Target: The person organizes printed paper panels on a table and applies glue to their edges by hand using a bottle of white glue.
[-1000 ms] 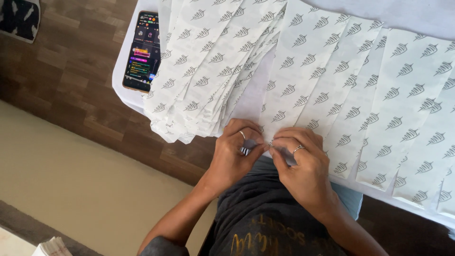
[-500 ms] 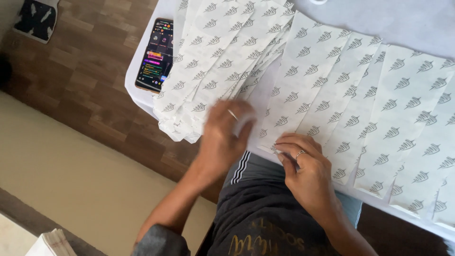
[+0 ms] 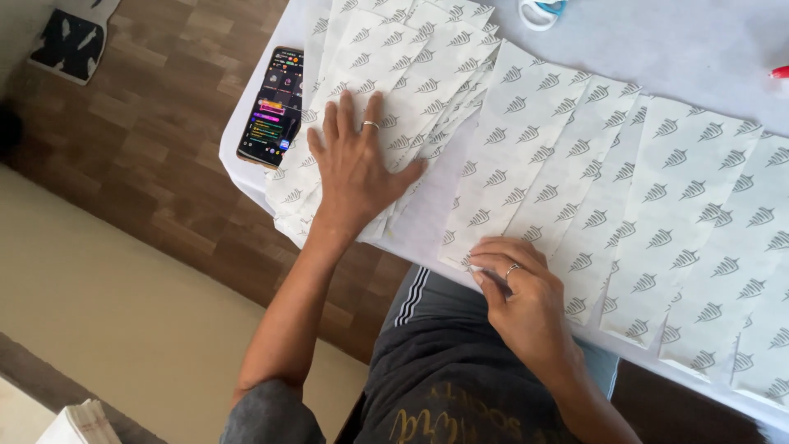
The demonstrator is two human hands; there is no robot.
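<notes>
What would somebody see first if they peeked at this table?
Probably the white paper strips with grey leaf prints, fanned out in a row across the white table. Next, the left hand pressing flat on a stack of the same strips, and the right hand pinching a strip's near edge. A lit phone lies at the table's left corner.

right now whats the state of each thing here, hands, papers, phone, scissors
left hand: flat, fingers spread, pressing on the stacked strips
right hand: pinching the near end of a strip at the table edge
stacked strips: overlapped in a loose pile
laid-out strips: flat, side by side, slightly overlapping
phone: face up, screen lit
scissors: lying on the table, only the handles show
</notes>
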